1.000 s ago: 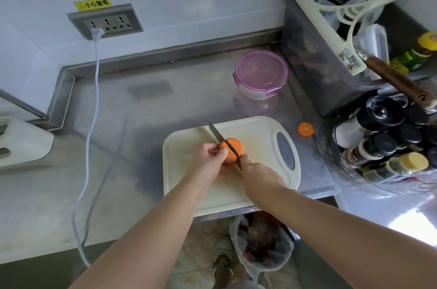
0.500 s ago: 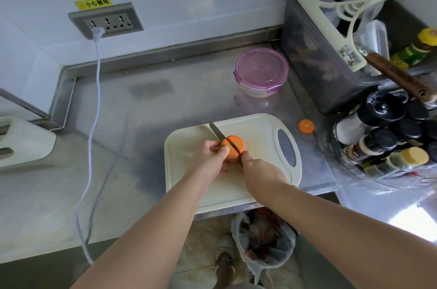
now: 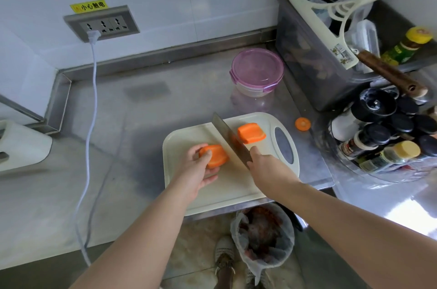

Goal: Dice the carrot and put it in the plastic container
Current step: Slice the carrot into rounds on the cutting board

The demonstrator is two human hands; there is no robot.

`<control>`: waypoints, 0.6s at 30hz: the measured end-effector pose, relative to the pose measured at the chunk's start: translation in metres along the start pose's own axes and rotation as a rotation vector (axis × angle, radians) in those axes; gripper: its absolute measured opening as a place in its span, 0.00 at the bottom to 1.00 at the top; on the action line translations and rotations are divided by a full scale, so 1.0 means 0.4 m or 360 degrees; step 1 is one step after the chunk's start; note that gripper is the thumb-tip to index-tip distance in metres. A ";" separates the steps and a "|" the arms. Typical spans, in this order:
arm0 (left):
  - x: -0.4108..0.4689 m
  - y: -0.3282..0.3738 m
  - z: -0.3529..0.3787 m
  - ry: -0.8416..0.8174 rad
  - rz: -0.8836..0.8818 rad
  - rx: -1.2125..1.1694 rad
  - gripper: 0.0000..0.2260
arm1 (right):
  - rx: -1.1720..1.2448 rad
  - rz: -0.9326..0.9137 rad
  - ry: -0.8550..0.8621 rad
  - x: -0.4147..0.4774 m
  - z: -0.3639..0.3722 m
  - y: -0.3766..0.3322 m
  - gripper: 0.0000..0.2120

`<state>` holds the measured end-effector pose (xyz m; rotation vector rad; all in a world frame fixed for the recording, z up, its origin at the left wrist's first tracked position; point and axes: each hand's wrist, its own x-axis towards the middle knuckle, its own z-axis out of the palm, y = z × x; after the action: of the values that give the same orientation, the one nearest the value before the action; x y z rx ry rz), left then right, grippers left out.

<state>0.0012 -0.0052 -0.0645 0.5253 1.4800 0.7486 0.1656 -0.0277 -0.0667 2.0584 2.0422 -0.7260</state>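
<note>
**Carrot in two pieces on the cutting board**

The cutting board (image 3: 227, 184) lies with its near edge at the front edge of the surface (image 3: 132, 111). The left hand (image 3: 198, 170) curls its fingers and thumb round one carrot piece (image 3: 216, 155) on the board's left half. The right hand (image 3: 267, 170) grips the knife (image 3: 228, 137), whose blade runs diagonally across the board between the two pieces. The second carrot piece (image 3: 250, 132) rests free near the board's far edge, beside the handle hole. The lidded plastic container (image 3: 257, 72) stands beyond the board's far edge, apart from it. A carrot slice (image 3: 302, 124) lies just off the board's right corner. Bare surface stretches left of the board; a grey bin (image 3: 307, 64) and spice jars (image 3: 390, 137) crowd its right.
</note>
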 end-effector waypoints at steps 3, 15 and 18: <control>0.028 0.010 -0.036 0.0188 0.0645 0.0590 0.11 | 0.0201 0.0012 0.0011 0.002 -0.024 0.016 0.14; 0.065 -0.010 -0.076 0.0233 0.1352 0.2200 0.11 | 0.0419 0.0107 0.0193 -0.013 -0.103 0.075 0.07; 0.065 0.022 0.024 0.0119 0.1482 0.2322 0.20 | 0.0536 0.0151 0.0220 -0.024 -0.115 0.096 0.07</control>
<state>0.0081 0.0209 -0.0757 2.4009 1.6393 0.1981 0.2141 -0.0186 -0.0310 2.4304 1.9862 -0.9950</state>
